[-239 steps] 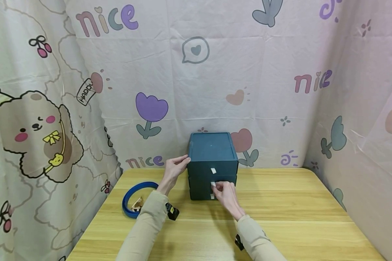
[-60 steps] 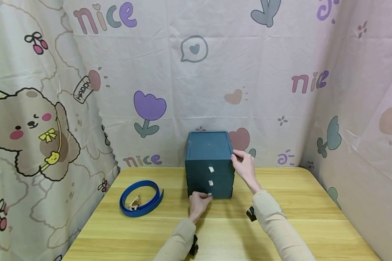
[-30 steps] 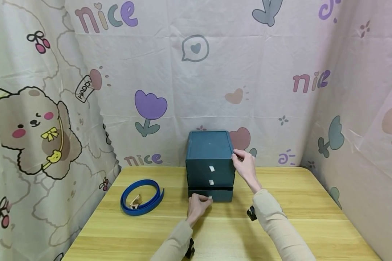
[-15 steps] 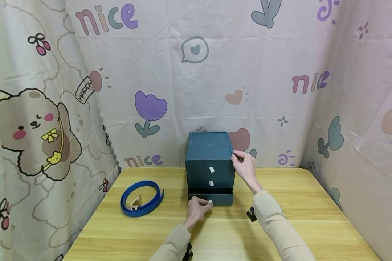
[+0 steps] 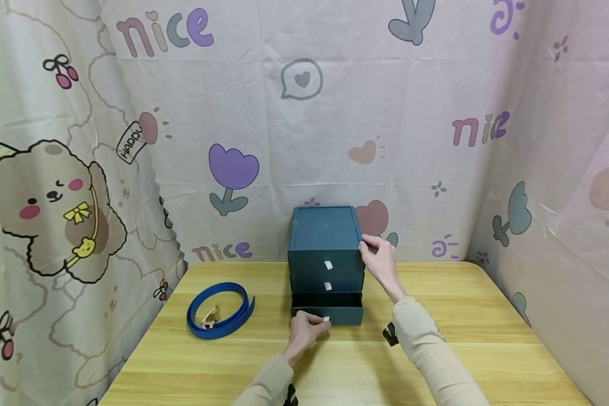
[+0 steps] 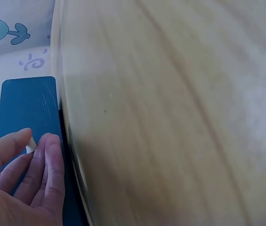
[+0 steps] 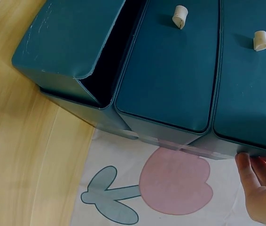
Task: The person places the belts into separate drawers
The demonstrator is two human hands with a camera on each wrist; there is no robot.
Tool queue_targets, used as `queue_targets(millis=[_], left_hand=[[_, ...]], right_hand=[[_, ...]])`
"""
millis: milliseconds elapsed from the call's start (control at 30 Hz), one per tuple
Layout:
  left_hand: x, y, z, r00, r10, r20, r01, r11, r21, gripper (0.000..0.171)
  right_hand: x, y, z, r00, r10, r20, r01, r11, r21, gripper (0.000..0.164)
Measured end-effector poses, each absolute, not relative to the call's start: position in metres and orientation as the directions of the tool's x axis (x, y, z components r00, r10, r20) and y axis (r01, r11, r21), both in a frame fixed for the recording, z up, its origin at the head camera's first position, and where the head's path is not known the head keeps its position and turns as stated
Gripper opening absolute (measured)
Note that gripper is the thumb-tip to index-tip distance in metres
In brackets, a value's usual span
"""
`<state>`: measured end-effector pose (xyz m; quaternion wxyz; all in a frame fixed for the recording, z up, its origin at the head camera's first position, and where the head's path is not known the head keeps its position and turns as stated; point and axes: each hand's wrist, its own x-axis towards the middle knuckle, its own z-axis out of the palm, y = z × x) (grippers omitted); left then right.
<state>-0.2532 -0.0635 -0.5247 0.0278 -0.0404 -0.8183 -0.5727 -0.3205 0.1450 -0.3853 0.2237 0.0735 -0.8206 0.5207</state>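
Observation:
A dark teal box of three stacked drawers [image 5: 327,228] stands at the back of the table. Its bottom drawer [image 5: 346,317] is pulled part way out, and the part of its inside that shows is dark. My left hand [image 5: 303,334] pinches the white pull tab [image 6: 31,145] of that drawer between thumb and fingers. At the upper right front corner of the box, my right hand [image 5: 380,262] rests its fingertips against the side, as the right wrist view also shows. The upper two drawers stay pushed in, each with a white tab [image 7: 180,17] on its front.
A coiled blue belt [image 5: 195,316] with a gold-coloured buckle [image 5: 211,316] lies on the wooden table [image 5: 436,349] to the left of the box. A patterned cloth [image 5: 304,129] hangs close behind the box and along both sides.
Earlier my right hand was at the middle tab, my left at the box's upper left. They swapped roles, and my left hand has drawn the bottom drawer out towards me.

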Motion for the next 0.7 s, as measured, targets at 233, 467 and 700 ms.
queue_targets(millis=[233, 467, 700], left_hand=[[-0.249, -0.063, -0.524, -0.996, 0.033, 0.083, 0.090, 0.320, 0.943, 0.020], [-0.244, -0.064, -0.525, -0.994, 0.044, 0.103, 0.112, 0.349, 0.931, 0.019], [-0.240, -0.065, -0.525, -0.992, 0.048, 0.114, 0.123, 0.391, 0.912, 0.017]], right_hand=[[-0.320, 0.145, -0.386, -0.892, 0.112, 0.438, -0.351, 0.440, -0.827, 0.034], [-0.320, 0.145, -0.385, -0.891, 0.110, 0.440, -0.356, 0.433, -0.828, 0.034], [-0.320, 0.145, -0.386, -0.890, 0.111, 0.443, -0.358, 0.431, -0.828, 0.034]])
